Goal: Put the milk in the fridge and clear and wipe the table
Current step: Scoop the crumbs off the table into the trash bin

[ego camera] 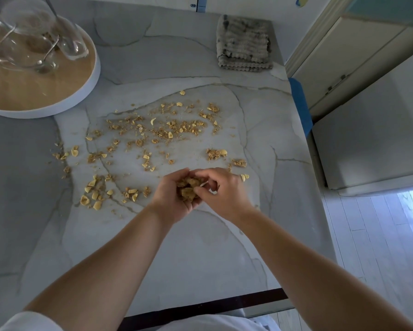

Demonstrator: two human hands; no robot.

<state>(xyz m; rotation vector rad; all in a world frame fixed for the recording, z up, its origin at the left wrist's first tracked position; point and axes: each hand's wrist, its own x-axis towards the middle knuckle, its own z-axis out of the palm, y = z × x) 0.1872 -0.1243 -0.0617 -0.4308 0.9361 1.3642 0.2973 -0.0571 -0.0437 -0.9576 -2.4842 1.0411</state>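
Observation:
Brown cereal crumbs and yellow flakes [153, 132] lie scattered over the middle of the grey marble table [200, 247]. My left hand [174, 199] is cupped palm up just above the table and holds a heap of gathered crumbs [188, 186]. My right hand [221, 189] is beside it, fingers curled over that heap, pinching crumbs into the cupped palm. A folded grey cloth [244, 44] lies at the far right of the table. No milk is in view.
A round white tray [90, 84] with a wooden base stands at the far left, carrying glass bowls [26, 46], a glass and spoons. A white fridge [372, 130] and cabinets stand right of the table, past its blue-taped edge [301, 103]. Pale floorboards lie below.

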